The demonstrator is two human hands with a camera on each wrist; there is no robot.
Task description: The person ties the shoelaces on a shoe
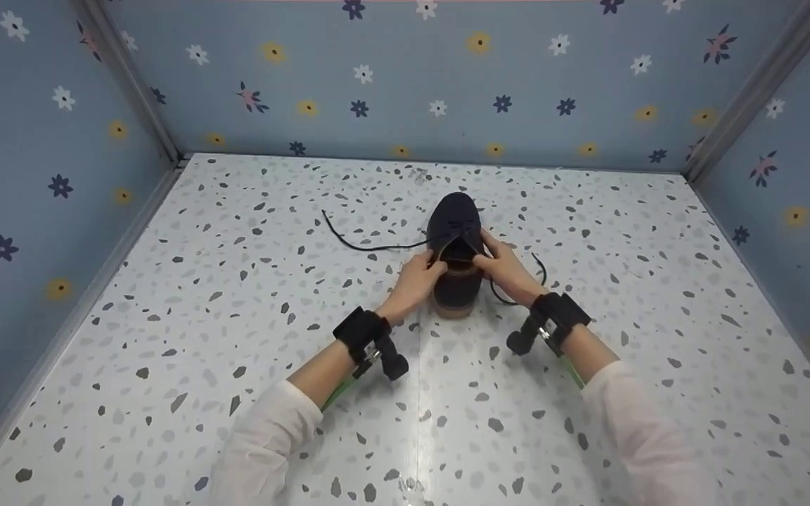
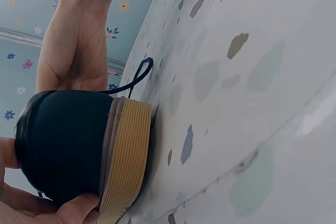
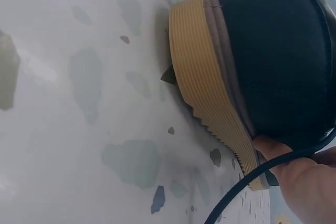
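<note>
A dark navy lace-up shoe [image 1: 455, 211] rests on the table, toe pointing away from me, heel nearest. My left hand [image 1: 413, 282] grips the left side of its opening, thumb at the collar edge. On the opposite side, my right hand [image 1: 508, 270] holds the collar likewise, thumb on top and fingers along the outer side. The left wrist view shows the rounded heel [image 2: 63, 140] and ribbed tan sole [image 2: 131, 150] between both hands. A loose lace end [image 1: 370, 249] trails left; another lace end [image 1: 543, 270] loops beside the right hand and crosses it in the right wrist view.
The white speckled tabletop [image 1: 250, 316] has a seam running toward me under the shoe. Blue flower-patterned panels [image 1: 405, 77] enclose the back and both sides. Each wrist wears a black strap [image 1: 361, 332] with a small camera.
</note>
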